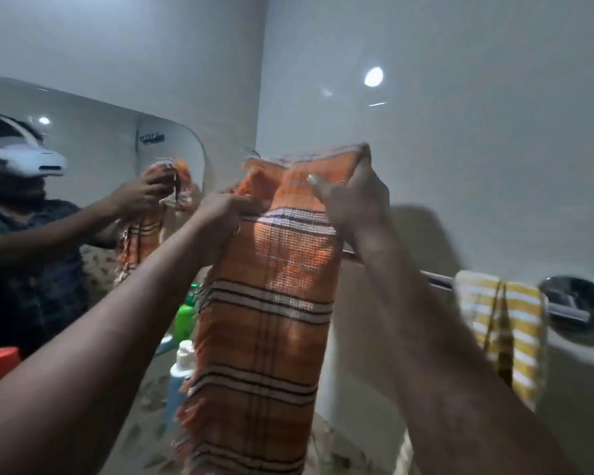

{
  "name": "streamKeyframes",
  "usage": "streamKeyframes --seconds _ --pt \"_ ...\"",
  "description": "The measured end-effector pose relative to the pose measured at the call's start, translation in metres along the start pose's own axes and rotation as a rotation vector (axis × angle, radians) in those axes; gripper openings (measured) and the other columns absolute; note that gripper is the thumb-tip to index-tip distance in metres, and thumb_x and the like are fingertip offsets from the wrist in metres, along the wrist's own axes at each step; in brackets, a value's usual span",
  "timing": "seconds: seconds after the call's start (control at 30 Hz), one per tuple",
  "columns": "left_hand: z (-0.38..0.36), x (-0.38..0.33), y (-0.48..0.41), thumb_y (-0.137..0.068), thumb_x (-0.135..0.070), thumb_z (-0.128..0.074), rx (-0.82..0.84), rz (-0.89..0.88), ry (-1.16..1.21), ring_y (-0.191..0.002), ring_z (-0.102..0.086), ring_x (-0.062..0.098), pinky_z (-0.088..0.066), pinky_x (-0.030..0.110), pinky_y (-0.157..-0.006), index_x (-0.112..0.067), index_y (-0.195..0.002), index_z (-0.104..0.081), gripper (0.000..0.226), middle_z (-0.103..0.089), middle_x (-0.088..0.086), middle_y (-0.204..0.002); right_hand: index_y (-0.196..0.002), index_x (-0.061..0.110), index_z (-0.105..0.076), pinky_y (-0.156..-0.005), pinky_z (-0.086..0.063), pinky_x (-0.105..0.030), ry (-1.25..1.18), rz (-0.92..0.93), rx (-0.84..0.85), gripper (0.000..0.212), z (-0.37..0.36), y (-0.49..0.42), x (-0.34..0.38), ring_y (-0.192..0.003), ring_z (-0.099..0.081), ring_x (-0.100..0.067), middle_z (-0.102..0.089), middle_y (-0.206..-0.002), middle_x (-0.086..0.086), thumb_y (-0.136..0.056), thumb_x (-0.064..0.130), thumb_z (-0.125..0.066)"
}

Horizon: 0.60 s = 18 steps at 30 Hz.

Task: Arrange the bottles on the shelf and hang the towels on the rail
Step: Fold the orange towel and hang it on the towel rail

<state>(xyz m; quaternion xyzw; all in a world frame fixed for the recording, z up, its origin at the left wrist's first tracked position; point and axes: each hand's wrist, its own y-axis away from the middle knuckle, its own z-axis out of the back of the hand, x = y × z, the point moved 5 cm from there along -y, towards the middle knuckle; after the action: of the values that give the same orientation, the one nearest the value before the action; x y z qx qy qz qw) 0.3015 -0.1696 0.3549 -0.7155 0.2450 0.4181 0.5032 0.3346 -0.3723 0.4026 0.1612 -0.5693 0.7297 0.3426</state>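
Orange towel [271, 303] pinched at top by left hand [220, 214] and right hand [354, 200], raised before rail [439, 279]; white walls.

We see 2 carriers. A chrome rail [439, 279] runs along the right wall to a round mount [576, 296]. 1 yellow-and-white striped towel [508, 323] is draped over it near that mount, and the orange towel [271, 320] hides its left stretch. Lower left, a speckled counter [141, 423] bears a green bottle [185, 320] and a white-capped blue bottle [179, 375], both blurred.
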Motion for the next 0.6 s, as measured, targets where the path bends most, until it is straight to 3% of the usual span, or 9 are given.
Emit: streamKeyframes --seconds 0.1,0.2,0.3,0.37,0.47,0.6 --pt "-0.009 0.04 -0.031 -0.082 -0.002 -0.081 0.072 0.086 -0.111 -0.072 -0.071 0.018 -0.055 0.034 -0.083 -0.009 -0.08 -0.08 0.008 -0.078 0.0 -0.076 -0.142 0.013 -0.047 -0.098 -0.049 -0.037 0.453 -0.203 0.065 0.079 0.008 0.001 -0.025 -0.128 -0.062 -0.036 -0.064 -0.138 -0.015 -0.083 0.055 -0.078" --pt "-0.012 0.076 -0.044 -0.082 -0.005 -0.083 0.088 0.055 -0.181 -0.083 -0.076 0.023 -0.057 0.038 -0.091 -0.009 -0.087 -0.081 0.007 -0.081 0.005 -0.09 -0.144 0.01 -0.04 -0.083 -0.046 -0.037 0.738 -0.142 -0.059 0.069 0.009 0.013 -0.032 -0.12 -0.064 -0.039 -0.064 -0.132 -0.016 -0.088 0.035 -0.074" --pt "-0.012 0.088 -0.046 -0.07 -0.024 -0.087 0.076 0.012 -0.139 -0.094 -0.079 0.025 -0.062 0.047 -0.096 -0.018 -0.097 -0.08 0.029 -0.083 0.002 -0.093 -0.129 0.021 -0.059 -0.091 -0.051 -0.042 0.764 0.078 -0.116 0.051 -0.01 0.023 -0.023 -0.118 -0.062 -0.036 -0.063 -0.126 -0.008 -0.086 0.041 -0.079" --pt "-0.01 0.088 -0.05 -0.066 -0.031 -0.086 0.069 -0.018 -0.151 -0.094 -0.079 0.019 -0.062 0.047 -0.095 -0.024 -0.099 -0.079 0.034 -0.082 -0.003 -0.094 -0.122 0.027 -0.069 -0.092 -0.053 -0.04 0.807 0.076 0.023 0.042 -0.028 0.024 -0.023 -0.116 -0.064 -0.03 -0.069 -0.123 -0.002 -0.087 0.051 -0.075" --pt "-0.006 0.089 -0.048 -0.069 -0.041 -0.086 0.037 -0.066 -0.199 -0.099 -0.074 0.014 -0.061 0.044 -0.095 -0.029 -0.108 -0.071 0.044 -0.078 -0.007 -0.102 -0.114 0.028 -0.071 -0.077 -0.05 -0.036 0.96 -0.097 0.296 0.045 -0.046 0.022 -0.032 -0.106 -0.065 -0.028 -0.072 -0.116 0.0 -0.09 0.065 -0.064" --pt "0.007 0.107 -0.02 -0.076 -0.045 -0.086 -0.038 -0.173 -0.171 -0.113 -0.064 0.017 -0.055 0.039 -0.094 -0.03 -0.123 -0.053 0.059 -0.063 -0.008 -0.122 -0.103 0.024 -0.069 -0.074 -0.047 -0.037 1.045 -0.164 0.353 0.052 -0.049 0.014 -0.041 -0.099 -0.064 -0.029 -0.072 -0.11 -0.004 -0.097 0.07 -0.046"
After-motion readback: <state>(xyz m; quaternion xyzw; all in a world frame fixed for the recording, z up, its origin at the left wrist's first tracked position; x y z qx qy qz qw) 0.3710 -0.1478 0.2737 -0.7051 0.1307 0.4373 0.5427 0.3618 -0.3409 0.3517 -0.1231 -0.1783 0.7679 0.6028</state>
